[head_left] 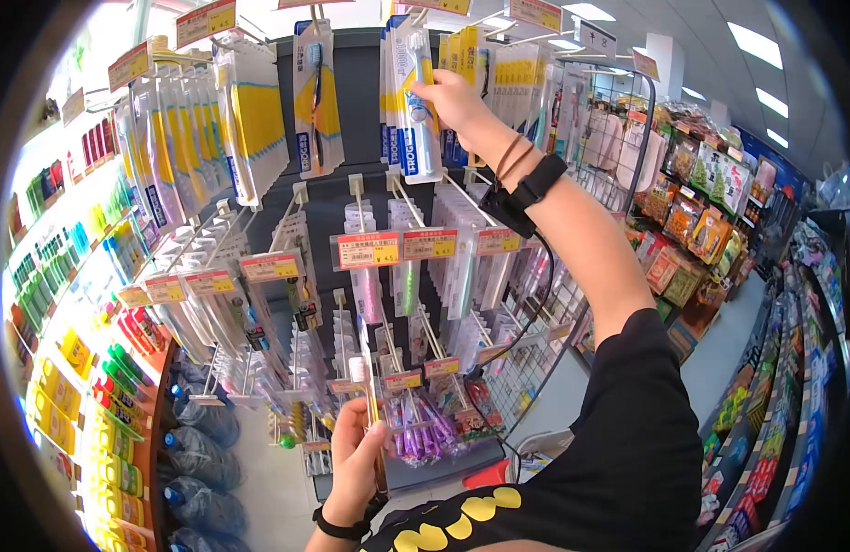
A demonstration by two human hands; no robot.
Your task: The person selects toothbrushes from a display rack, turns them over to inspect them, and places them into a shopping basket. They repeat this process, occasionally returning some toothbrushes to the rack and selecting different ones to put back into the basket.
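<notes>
High on the rack, my right hand (451, 99) reaches to a blue and white toothbrush package (418, 120) on a hook, its fingers closed on the package's upper right edge. Lower down, my left hand (359, 460) is wrapped round a slim toothbrush package (370, 396), which stands upright with a pale brush head near its top. Another toothbrush pack (316, 101) hangs to the left of the blue and white one, and yellow and white packs (250, 120) hang farther left.
Price tags (374, 250) stick out in front of hooks with more toothbrushes. A wire mesh panel (549, 368) stands at the right of the rack. Bottles fill shelves at the left, wrapped water jugs (204, 455) stand on the floor, and snack bags (710, 235) hang at the right.
</notes>
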